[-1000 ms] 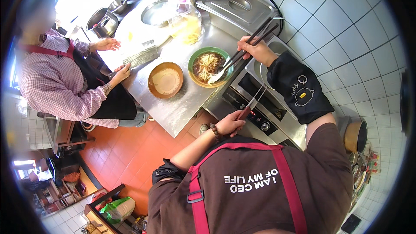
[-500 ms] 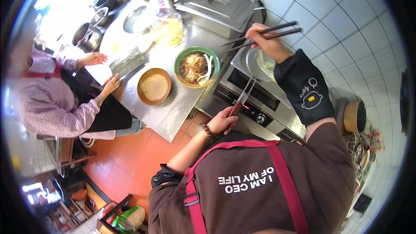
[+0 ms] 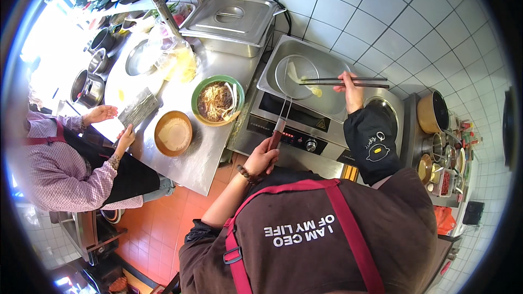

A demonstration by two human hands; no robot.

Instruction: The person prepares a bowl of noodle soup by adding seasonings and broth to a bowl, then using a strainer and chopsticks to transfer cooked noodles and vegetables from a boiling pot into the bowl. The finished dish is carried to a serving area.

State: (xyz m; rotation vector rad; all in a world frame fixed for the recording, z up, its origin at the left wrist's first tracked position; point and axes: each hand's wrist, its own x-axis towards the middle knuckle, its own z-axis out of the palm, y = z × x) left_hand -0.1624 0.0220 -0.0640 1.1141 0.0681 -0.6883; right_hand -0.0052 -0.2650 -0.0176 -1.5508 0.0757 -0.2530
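Note:
My left hand point(image 3: 262, 159) is closed round the wooden grip of a strainer point(image 3: 278, 132). The strainer's round basket sits over the steel cooker basin point(image 3: 272, 50). Inside the basket lies a pale green leafy vegetable point(image 3: 294, 72). Long dark chopsticks point(image 3: 368, 82) are gripped in my right hand point(image 3: 351, 92), above the basin's right side. Their tips touch or nearly touch the vegetable, whose yellowish end hangs near the basket's right rim. Left of the cooker stands a green-rimmed bowl point(image 3: 217, 100) with noodles in dark sauce and white stalks.
A brown bowl point(image 3: 173, 133) of pale contents stands on the steel counter point(image 3: 201, 166). Behind it are a lidded steel container point(image 3: 229, 19) and a plastic bag point(image 3: 178, 62) of yellow food. At left a co-worker point(image 3: 71, 169) holds a grey slab-like thing point(image 3: 138, 110). Pots and condiments line the right.
My right hand has brought the chopsticks down from above the basin's back edge to the vegetable in the strainer. My left hand still grips the strainer. The view has shifted, showing more wall.

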